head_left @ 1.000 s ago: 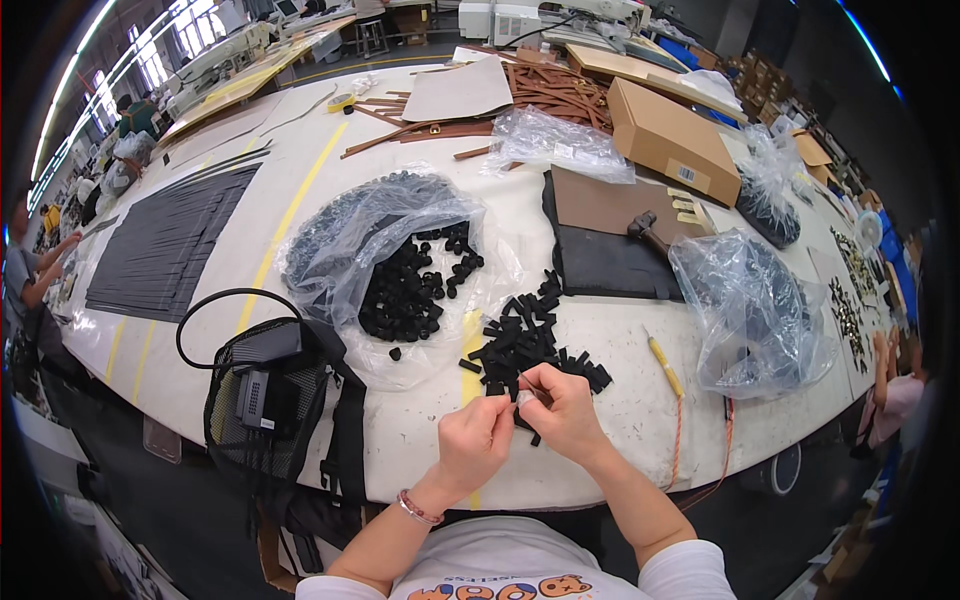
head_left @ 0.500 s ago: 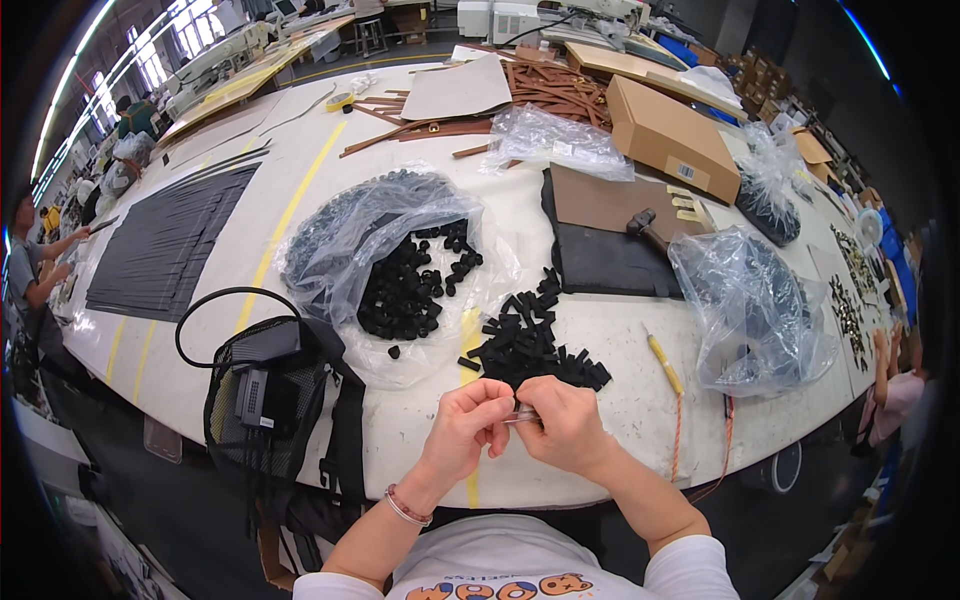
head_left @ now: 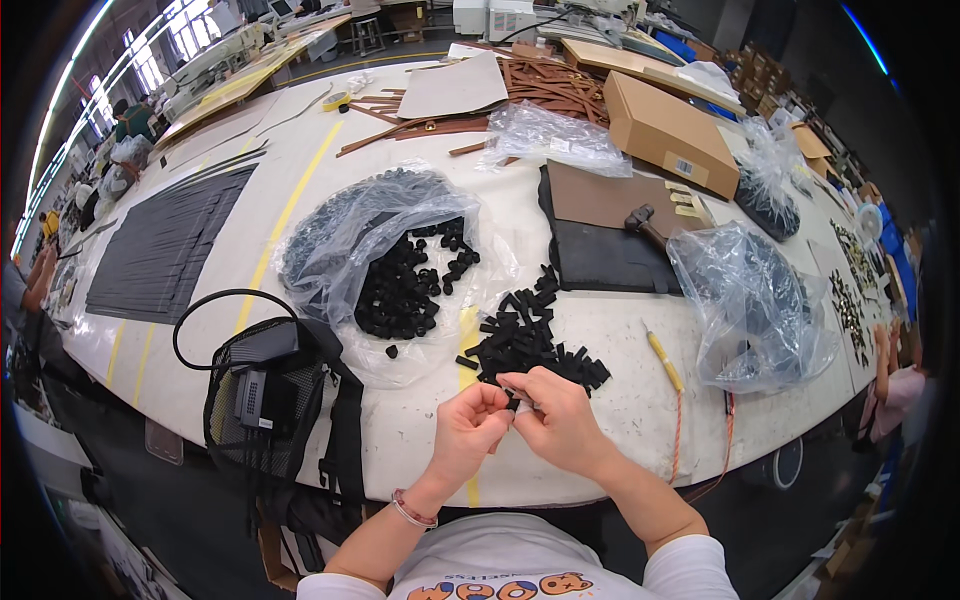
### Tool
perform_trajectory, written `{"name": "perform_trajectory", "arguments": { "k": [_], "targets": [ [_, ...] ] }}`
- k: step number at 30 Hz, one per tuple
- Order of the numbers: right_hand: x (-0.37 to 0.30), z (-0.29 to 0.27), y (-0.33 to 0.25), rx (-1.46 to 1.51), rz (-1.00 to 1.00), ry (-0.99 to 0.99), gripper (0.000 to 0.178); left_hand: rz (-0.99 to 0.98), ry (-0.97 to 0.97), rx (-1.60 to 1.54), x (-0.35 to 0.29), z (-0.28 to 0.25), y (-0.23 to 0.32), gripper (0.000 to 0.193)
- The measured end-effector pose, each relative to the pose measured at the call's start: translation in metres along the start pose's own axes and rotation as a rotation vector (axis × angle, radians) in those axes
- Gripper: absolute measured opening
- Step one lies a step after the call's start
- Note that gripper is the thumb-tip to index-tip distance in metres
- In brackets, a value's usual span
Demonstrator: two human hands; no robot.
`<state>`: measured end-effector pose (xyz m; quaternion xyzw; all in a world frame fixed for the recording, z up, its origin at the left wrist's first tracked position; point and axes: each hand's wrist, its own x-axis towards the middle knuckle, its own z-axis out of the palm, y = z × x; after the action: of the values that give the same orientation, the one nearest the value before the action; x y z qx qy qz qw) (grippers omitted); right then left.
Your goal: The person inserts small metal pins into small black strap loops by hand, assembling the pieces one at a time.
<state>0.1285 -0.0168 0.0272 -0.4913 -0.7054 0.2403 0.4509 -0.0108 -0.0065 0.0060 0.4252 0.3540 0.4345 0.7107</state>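
My left hand point(head_left: 468, 432) and my right hand point(head_left: 562, 422) meet close above the table's near edge. Both are closed, their fingertips pinching a small black piece point(head_left: 513, 403) between them. Fingers cover most of this piece, so its full shape is hidden. Just beyond my hands lies a loose pile of short black strips point(head_left: 518, 335). Farther off to the left, small black rolled pieces point(head_left: 405, 290) spill out of a clear plastic bag point(head_left: 340, 225).
Left of my hands lies a black mesh bag point(head_left: 262, 400) with devices and a cable. To the right are a yellow-handled awl point(head_left: 664, 360) and a filled clear bag point(head_left: 755, 310). A hammer point(head_left: 645, 222) rests on dark sheets point(head_left: 610, 262). Beyond stand a cardboard box point(head_left: 670, 135) and brown strips point(head_left: 555, 85).
My fingers have shifted around the small black piece, my left fingers curling in more and my right hand rising slightly. At the far left, the other person has leaned mostly out of view.
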Motion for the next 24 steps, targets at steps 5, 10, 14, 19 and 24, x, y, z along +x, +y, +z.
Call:
{"name": "perform_trajectory", "arguments": {
  "k": [5, 10, 14, 19, 24],
  "targets": [
    [0.001, -0.014, 0.009, 0.217, 0.3, -0.274, 0.019, 0.044, -0.005, 0.194, -0.004, -0.002, 0.006, 0.004],
    [0.002, -0.021, 0.014, 0.939, 0.648, -0.44, 0.004, -0.1, -0.127, 0.108, -0.004, -0.008, 0.021, 0.004],
    [0.005, -0.016, 0.015, 0.975, 0.702, -0.43, 0.007, -0.031, -0.102, 0.284, -0.004, -0.006, 0.02, 0.005],
    [0.005, -0.002, 0.015, 0.188, 0.29, -0.217, 0.009, 0.563, 0.056, 0.904, 0.0, 0.0, -0.001, 0.007],
    [0.003, 0.001, 0.009, 0.041, 0.146, -0.148, 0.01, 0.605, 0.061, 0.754, 0.009, -0.01, -0.009, 0.01]
  ]
}}
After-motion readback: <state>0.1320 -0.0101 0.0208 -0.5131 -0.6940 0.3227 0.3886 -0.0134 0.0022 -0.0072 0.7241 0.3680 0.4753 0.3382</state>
